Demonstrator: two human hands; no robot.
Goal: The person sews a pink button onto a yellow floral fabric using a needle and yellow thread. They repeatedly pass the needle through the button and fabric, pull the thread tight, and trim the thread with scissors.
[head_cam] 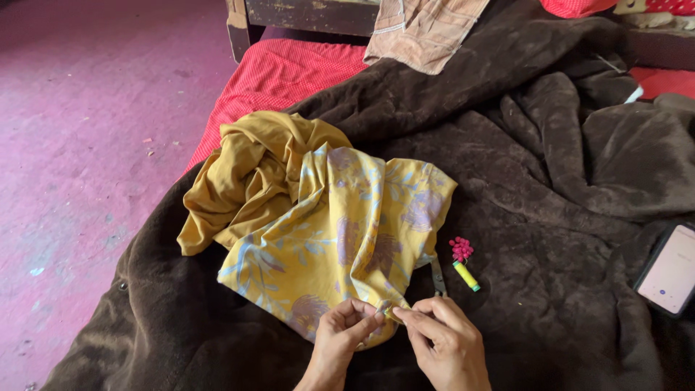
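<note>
Both hands pinch the near hem of the yellow cloth (pixel 340 239): the left hand (pixel 340 340) grips a fold, and the right hand (pixel 441 344) nips the same edge. At two o'clock, the pink beads (pixel 461 248) could scatter if the blanket (pixel 550 181) is jostled.

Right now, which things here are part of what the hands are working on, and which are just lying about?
In hand: left hand and right hand pinching yellow floral cloth; beside them pink beads, yellow spool.

Lying about: phone, brown blanket, red sheet, beige cloth.
</note>
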